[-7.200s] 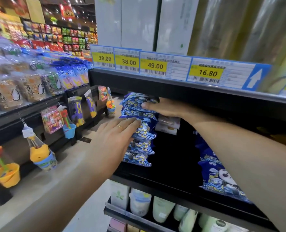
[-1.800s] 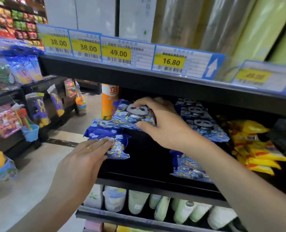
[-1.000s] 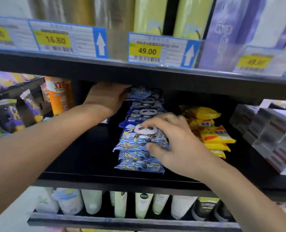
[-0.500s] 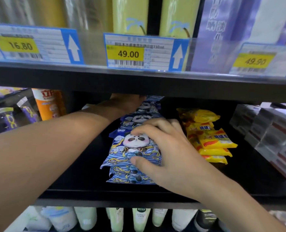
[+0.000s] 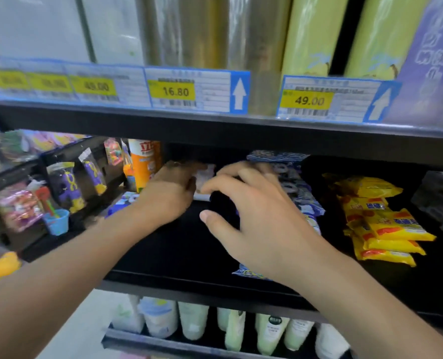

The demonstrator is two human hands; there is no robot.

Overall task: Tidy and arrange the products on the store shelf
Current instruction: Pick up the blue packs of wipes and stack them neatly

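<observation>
1. The left hand [image 5: 167, 195] reaches deep into the shelf [image 5: 189, 278], fingertips at a small pale packet [image 5: 204, 177]; whether it grips is blurred.
2. Just right of it, the right hand [image 5: 256, 216] hovers with curled fingers, holding nothing.
3. Beyond the right hand, a row of blue panda packets [image 5: 305, 203] runs front to back.
4. Farther right lie yellow packets [image 5: 381, 224].
</observation>
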